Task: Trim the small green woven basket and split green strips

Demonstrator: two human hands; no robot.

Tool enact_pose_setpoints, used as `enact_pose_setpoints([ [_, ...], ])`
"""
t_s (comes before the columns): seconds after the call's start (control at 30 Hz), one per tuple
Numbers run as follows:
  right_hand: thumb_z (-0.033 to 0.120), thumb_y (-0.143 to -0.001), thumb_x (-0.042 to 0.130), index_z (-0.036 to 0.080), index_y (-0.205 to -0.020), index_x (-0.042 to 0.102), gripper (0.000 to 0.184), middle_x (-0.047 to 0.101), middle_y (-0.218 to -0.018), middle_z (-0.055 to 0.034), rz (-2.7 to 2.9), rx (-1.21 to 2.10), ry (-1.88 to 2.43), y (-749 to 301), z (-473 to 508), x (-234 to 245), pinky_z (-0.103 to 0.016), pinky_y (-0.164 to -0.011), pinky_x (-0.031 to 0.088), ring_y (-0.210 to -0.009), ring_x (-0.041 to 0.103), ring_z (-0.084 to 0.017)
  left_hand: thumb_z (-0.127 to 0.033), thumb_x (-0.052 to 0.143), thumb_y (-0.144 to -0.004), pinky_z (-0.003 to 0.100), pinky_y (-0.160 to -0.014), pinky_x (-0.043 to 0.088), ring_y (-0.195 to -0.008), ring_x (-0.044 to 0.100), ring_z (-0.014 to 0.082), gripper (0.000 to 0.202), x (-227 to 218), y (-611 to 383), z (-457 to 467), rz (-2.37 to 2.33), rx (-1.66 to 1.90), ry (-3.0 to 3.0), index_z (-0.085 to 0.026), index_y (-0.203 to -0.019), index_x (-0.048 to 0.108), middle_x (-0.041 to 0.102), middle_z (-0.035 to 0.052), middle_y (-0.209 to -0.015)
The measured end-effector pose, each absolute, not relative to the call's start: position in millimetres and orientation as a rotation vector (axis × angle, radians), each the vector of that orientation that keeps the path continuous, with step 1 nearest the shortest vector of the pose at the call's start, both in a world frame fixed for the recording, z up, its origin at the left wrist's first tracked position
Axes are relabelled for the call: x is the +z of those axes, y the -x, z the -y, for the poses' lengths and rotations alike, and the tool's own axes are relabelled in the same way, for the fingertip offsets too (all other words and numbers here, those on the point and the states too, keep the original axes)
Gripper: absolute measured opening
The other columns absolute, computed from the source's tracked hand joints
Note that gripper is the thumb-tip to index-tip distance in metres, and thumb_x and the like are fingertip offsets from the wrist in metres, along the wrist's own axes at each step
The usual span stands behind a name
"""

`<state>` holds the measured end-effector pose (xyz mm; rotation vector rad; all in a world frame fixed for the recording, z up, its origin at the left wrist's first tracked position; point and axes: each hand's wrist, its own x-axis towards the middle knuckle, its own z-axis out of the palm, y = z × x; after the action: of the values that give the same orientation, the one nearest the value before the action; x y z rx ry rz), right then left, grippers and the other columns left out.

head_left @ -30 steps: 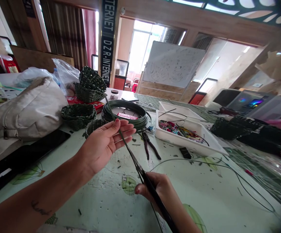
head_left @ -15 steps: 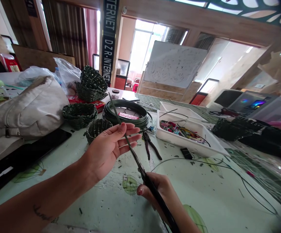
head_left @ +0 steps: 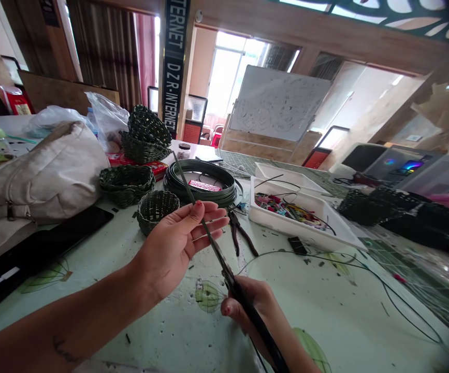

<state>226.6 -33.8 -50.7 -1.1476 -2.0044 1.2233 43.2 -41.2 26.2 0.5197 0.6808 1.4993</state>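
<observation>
The long green plastic strip (head_left: 187, 184) hangs above the table (head_left: 170, 316), pinched tight in my right grip (head_left: 251, 305) and crossing my left grip (head_left: 173, 243), spread open; small woven baskets (head_left: 156, 210) look complete, with strip remaining on the coil (head_left: 200, 173).

Banner (head_left: 172, 67): dark vert. strip, white caps
Top line: "...TERNET", cut off at frame edge
Lower line: "D.Z.R.INTERNET"
Pink label (head_left: 202, 185) in green coil (head_left: 199, 194): print too small to read
Red pkg (head_left: 136, 168): print unreadable too
</observation>
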Motion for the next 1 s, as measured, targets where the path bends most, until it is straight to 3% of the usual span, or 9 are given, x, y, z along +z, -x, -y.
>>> enact_pose_setpoints([
  [0.3,0.074,-0.062,0.065,0.019,-0.051,0.035,0.063,0.022,-0.048,0.006,1.954,1.261,1.233,-221.5,34.6,-50.6,-0.021,-0.039,0.014,-0.045,0.022,-0.007,-0.021,0.059,-0.087,0.04,-0.094,0.051,-0.094,0.068,0.0207,0.014,27.2,-41.8,40.1,-0.679,1.496,-0.521,-0.013,-0.085,0.07,0.073,0.0072,-0.093],
  [0.67,0.071,-0.062,0.067,0.018,-0.051,0.044,0.059,0.024,-0.045,0.0063,1.928,1.296,1.243,-220.7,34.7,-52.8,-0.021,-0.038,0.015,-0.042,0.023,-0.006,-0.023,0.059,-0.088,0.041,-0.095,0.05,-0.097,0.068,0.0222,0.014,26.9,-39.1,38.7,-0.678,1.482,-0.52,-0.013,-0.086,0.07,0.073,0.0077,-0.096],
  [1.0,0.079,-0.064,0.059,0.018,-0.054,0.041,0.064,0.032,-0.048,0.0047,1.965,1.267,1.16,-224.6,33.5,-51.4,-0.02,-0.039,0.021,-0.044,0.029,-0.007,-0.025,0.063,-0.084,0.032,-0.091,0.051,-0.095,0.067,0.0198,0.014,24.9,-55.1,49.5,-0.71,1.479,-0.523,-0.014,-0.079,0.071,0.073,0.0107,-0.095],
])
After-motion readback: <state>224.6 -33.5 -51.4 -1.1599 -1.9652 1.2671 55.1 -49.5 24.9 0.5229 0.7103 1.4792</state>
